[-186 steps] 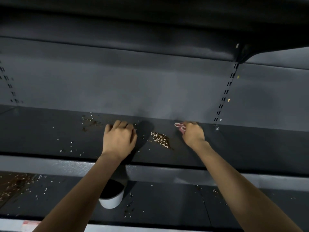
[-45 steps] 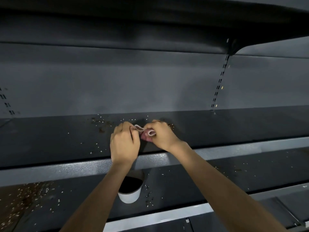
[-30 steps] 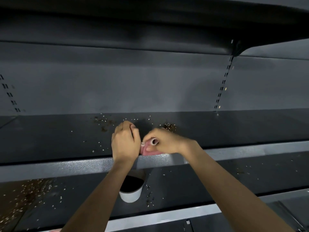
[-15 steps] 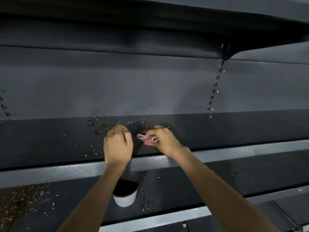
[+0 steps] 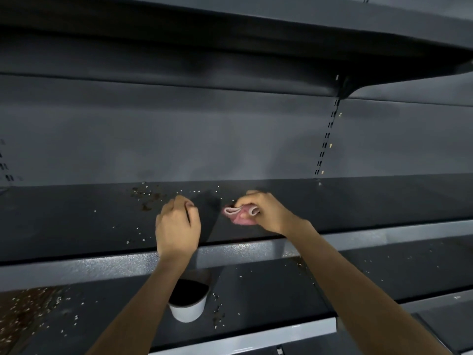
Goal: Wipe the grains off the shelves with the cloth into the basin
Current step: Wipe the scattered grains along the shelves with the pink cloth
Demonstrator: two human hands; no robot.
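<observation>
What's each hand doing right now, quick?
Left hand: fingers curled, cupped at the shelf edge; whether it holds anything cannot be told.
Right hand: grips the folded pink cloth.

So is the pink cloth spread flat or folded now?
Folded: the cloth shows stacked looped edges, bunched and pinched in the right hand.

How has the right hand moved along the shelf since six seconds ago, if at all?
Yes. The right hand, gripping the cloth, has shifted left, away from the slotted upright and toward the shelf's front edge.
</observation>
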